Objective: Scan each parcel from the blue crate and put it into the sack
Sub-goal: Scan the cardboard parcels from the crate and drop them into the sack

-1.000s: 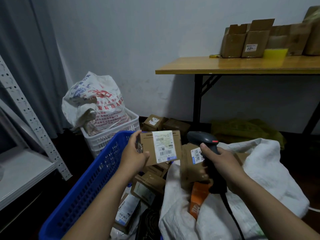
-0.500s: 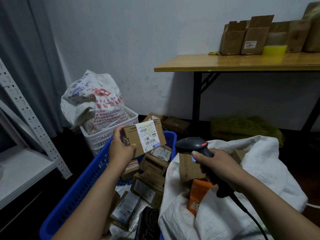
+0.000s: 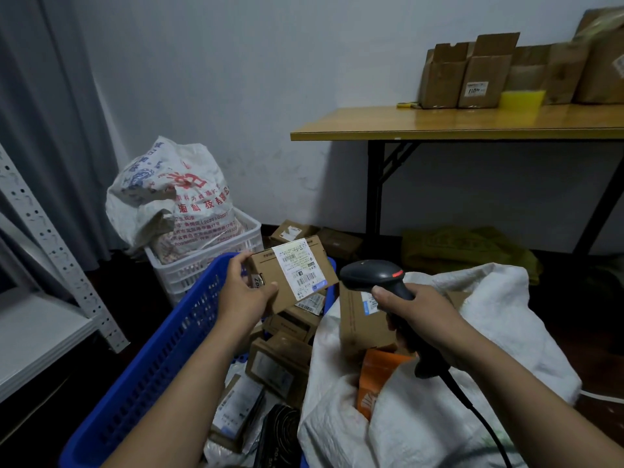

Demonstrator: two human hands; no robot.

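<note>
The parcel (image 3: 270, 276), a small brown carton with a white barcode label on its upper face, is held in the air above the far end of the blue crate (image 3: 162, 359). The left hand (image 3: 244, 295) grips its left end, thumb on the near side and fingers over the far edge. Just right of the parcel, over the crate's far right corner, the right hand (image 3: 422, 315) is clenched round the handle of a black scanner (image 3: 368, 273). The scanner's head points toward the label without touching it.

More cartons (image 3: 280, 363) lie heaped inside the crate below the parcel. The white sack (image 3: 489, 298) stands open against the crate's right side, with a brown box (image 3: 361, 329) and an orange packet (image 3: 378, 369) in its mouth.

Behind the crate stands a white basket (image 3: 202, 268) with a printed bag (image 3: 175, 204) in it. Farther back and to the right, a wooden worktop (image 3: 439, 123) bearing open cardboard boxes (image 3: 472, 76) stands against a pale wall. Left of the crate are a white metal shelf (image 3: 37, 329) and a grey curtain (image 3: 33, 96).
</note>
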